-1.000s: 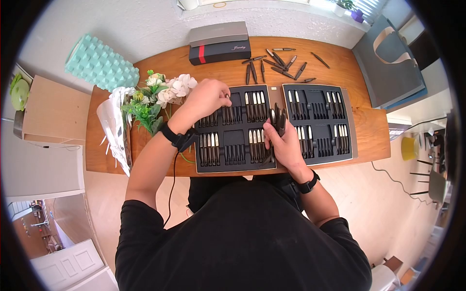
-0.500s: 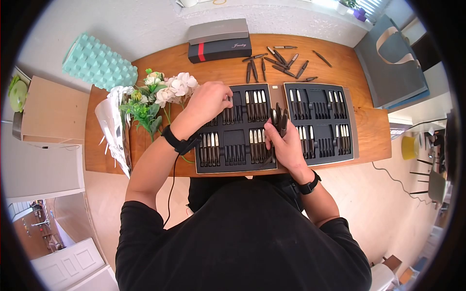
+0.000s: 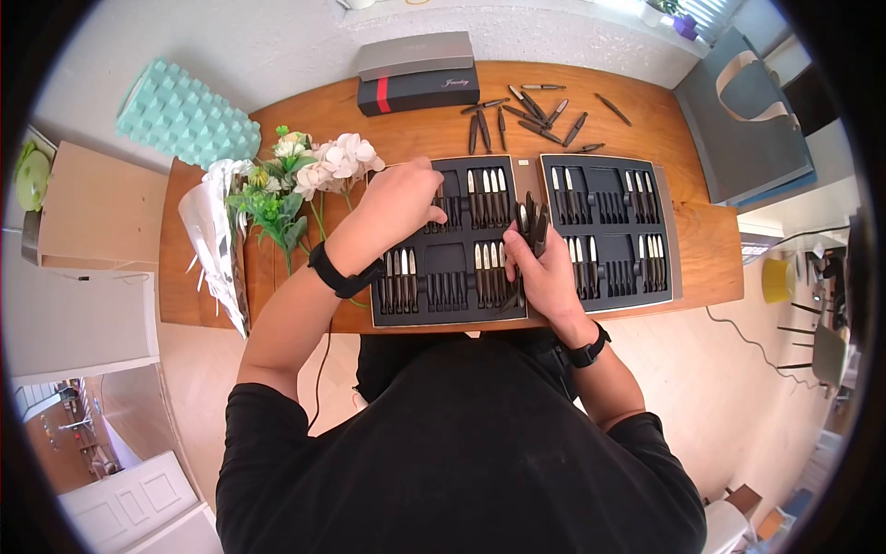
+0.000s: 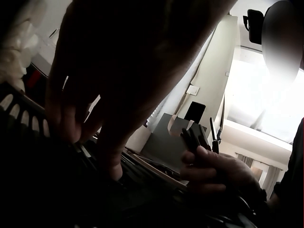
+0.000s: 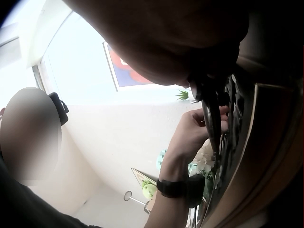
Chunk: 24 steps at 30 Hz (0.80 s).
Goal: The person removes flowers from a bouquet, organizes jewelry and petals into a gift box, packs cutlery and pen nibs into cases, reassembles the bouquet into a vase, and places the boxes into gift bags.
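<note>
Left hand (image 3: 399, 205) reaches down into the upper middle row (image 3: 453, 214) of the left tray (image 3: 471, 240). Thumb and fingertips spread downward among the slots — left wrist view too dark to tell whether they pinch a tool. Right hand (image 3: 546, 275) grips a bundle of slim dark tools (image 3: 532, 222), thumb over them, tips up, above the gap between the trays. Loose tools (image 3: 576, 127) lie on the wooden table (image 3: 688, 194) behind.

Handling, my judgement: work along the slot's line, not across it; press handle end and tip evenly; keep fingertips off seated neighbours. Bundle best held snug and apart from the right-hand row.

Against half a second ago: left hand slightly nearer the body, thumb lower along the row; the pale tip by its fingertips no longer shows — right hand and bundle about the same.
</note>
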Motion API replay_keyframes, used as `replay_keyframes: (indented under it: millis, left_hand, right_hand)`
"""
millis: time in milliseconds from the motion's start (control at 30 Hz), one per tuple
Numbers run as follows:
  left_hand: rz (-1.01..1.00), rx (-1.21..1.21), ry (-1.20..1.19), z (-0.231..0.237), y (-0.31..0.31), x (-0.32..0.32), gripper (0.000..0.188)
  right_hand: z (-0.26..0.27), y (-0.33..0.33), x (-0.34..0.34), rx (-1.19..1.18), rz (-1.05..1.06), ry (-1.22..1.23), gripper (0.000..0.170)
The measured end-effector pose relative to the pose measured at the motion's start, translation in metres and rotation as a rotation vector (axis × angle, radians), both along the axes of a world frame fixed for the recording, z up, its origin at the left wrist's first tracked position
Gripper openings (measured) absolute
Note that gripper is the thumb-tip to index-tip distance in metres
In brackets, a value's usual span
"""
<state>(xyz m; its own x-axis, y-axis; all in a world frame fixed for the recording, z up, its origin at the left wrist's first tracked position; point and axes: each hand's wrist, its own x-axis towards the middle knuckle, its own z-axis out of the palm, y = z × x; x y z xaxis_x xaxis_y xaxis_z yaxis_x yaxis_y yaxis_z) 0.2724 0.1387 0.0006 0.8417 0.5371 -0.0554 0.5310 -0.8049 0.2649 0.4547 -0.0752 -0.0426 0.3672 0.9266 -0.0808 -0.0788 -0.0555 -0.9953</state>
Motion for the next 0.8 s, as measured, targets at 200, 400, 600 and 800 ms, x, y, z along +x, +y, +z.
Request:
replay_keyframes:
  millis: [200,400,600,800]
  left_hand:
    - [0.007,0.030,-0.046,-0.006,-0.007,-0.004,0.051]
    - [0.026,0.009,0.039,0.001,-0.002,0.002,0.050]
    - [-0.069,0.070,-0.241,0.014,-0.017,0.004,0.044]
    - [-0.156,-0.465,-0.529,0.024,-0.045,0.037,0.028]
  right_hand:
    - [-0.004,0.000,0.001,0.000,0.019,-0.023,0.011]
    - [-0.007,0.002,0.001,0.022,0.016,0.010,0.011]
    - [-0.002,0.001,0.001,0.010,0.014,0.012,0.011]
    - [-0.005,0.003,0.002,0.015,0.025,-0.022,0.010]
